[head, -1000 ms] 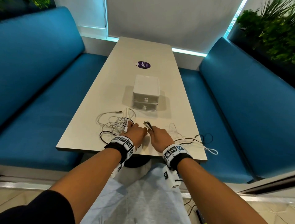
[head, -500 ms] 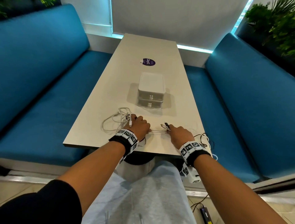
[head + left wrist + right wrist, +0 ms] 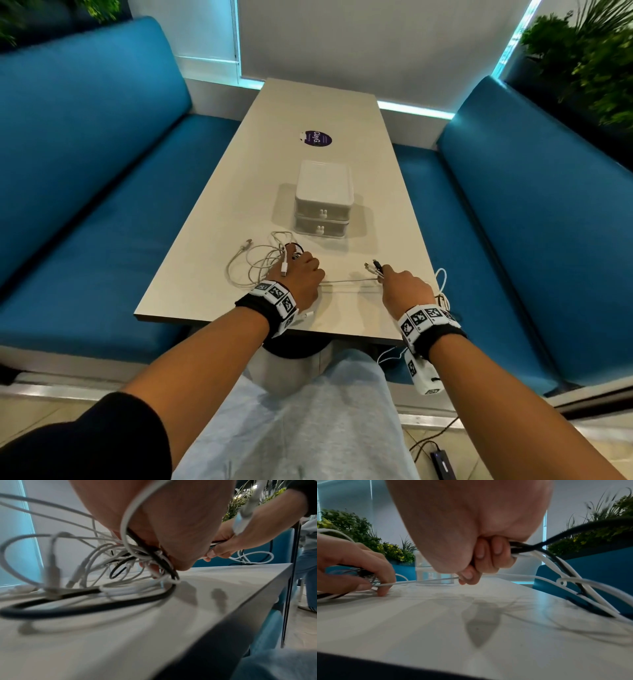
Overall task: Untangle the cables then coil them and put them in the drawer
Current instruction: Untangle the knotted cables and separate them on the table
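Note:
A tangle of white and black cables (image 3: 262,262) lies on the pale table (image 3: 212,260) near its front edge. My left hand (image 3: 303,274) grips the bundle of cables (image 3: 150,559), which loops over the hand. My right hand (image 3: 404,287) grips several cable ends (image 3: 375,267), black and white, with the plugs sticking out past the fingers (image 3: 488,555). A taut white cable (image 3: 349,281) runs between the two hands. Behind them stands a small white two-drawer box (image 3: 323,200), both drawers closed.
Loose cable loops (image 3: 442,284) hang over the table's right edge. A purple sticker (image 3: 318,138) lies farther back. Blue benches (image 3: 85,205) flank the table, plants (image 3: 589,65) stand behind. A black device with a cord (image 3: 442,464) lies on the floor.
My hands have moved apart: the right hand pulled its cable ends to the right and a white cable now runs taut between them. The tangle drew in toward the left hand.

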Demonstrator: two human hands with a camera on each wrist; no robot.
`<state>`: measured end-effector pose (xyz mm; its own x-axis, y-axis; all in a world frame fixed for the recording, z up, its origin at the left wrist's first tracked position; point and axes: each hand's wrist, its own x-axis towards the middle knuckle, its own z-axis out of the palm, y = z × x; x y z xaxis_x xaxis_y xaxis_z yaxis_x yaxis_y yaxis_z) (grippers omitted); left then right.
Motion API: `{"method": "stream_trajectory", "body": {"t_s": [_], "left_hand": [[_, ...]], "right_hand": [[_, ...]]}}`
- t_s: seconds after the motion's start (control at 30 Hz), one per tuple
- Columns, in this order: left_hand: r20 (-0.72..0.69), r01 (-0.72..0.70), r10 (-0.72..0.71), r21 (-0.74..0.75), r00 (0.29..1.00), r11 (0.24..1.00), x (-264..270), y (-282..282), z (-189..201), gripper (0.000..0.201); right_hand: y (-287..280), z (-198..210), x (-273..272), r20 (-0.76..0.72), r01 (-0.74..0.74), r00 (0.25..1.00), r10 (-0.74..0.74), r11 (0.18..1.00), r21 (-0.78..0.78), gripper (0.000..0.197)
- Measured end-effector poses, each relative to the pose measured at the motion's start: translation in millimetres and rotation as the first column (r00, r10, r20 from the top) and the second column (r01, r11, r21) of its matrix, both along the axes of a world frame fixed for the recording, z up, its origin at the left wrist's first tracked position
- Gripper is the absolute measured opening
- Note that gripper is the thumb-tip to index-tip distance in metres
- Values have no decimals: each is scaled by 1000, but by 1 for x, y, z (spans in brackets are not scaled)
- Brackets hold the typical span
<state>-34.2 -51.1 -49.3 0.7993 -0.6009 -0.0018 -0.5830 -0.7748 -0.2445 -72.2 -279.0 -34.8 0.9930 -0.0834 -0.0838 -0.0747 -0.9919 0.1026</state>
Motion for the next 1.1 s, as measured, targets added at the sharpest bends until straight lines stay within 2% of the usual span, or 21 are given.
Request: {"method": "stream_trajectory", "body": {"t_s": [0.23, 0.3, 0.4, 0.53, 0.67, 0.83, 0.97, 1.1], "left_hand": [[-45, -159, 157, -41, 987, 986, 1, -19, 4, 30], [-47, -164, 160, -81, 986, 983, 2, -18, 2, 30], [73, -35, 50, -196, 996, 980, 4, -8, -4, 18], [244, 175, -111, -258, 963, 950, 8, 4, -10, 13], [159, 226, -182, -324, 970, 919, 12, 6, -6, 12], [27, 181, -184, -361, 983, 915, 5, 3, 9, 20], [21, 125, -127, -389, 992, 913, 4, 10, 19, 24], [-23, 119, -136, -366, 990, 923, 16, 37, 23, 29]], "right_hand": [[-1, 2, 2, 11, 57, 998, -57, 998, -8, 23], [-4, 5, 4, 12, 78, 997, -78, 997, -8, 23], [-10, 7, 4, 8, 99, 995, -99, 995, -14, 22], [-14, 9, 5, 6, 132, 991, -132, 991, 5, 22], [-13, 10, 10, 7, 178, 984, -179, 983, 46, 22], [-8, 10, 12, 12, 190, 982, -190, 981, 49, 21], [-8, 10, 9, 4, 182, 983, -182, 982, 41, 21], [-19, 12, 3, -9, 217, 976, -217, 976, 32, 22]]}}
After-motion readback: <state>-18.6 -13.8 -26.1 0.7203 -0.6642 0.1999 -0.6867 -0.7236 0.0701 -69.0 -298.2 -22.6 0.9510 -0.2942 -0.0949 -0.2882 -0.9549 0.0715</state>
